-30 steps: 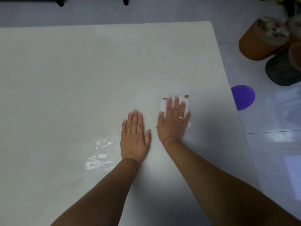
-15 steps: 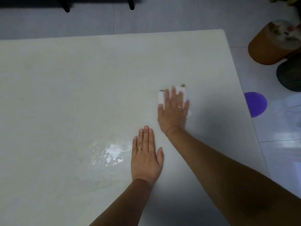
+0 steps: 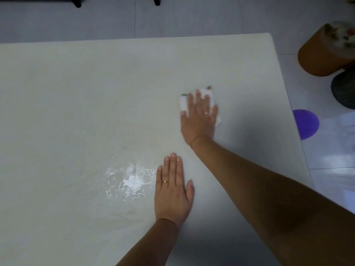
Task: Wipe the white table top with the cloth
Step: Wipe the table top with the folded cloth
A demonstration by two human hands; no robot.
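The white table top [image 3: 80, 104] fills most of the view. A small white cloth [image 3: 184, 102] lies on it right of centre, mostly covered by my right hand [image 3: 198, 120], which presses flat on it with straight fingers. Only the cloth's far edge and corners show past the fingertips. My left hand [image 3: 172, 191] rests flat on the table nearer to me, fingers together and straight, holding nothing. A glossy wet-looking patch [image 3: 126, 181] shines just left of my left hand.
The table's right edge [image 3: 288, 104] runs diagonally, with tiled floor beyond. On the floor stand an orange cylindrical stool [image 3: 324, 52], a dark round stool [image 3: 345, 89] and a purple round object [image 3: 305, 123]. Dark furniture legs [image 3: 156, 1] show past the far edge.
My right hand has pushed the cloth away from me across the table, while my left hand has stayed flat on the table. The view has shifted with my head.
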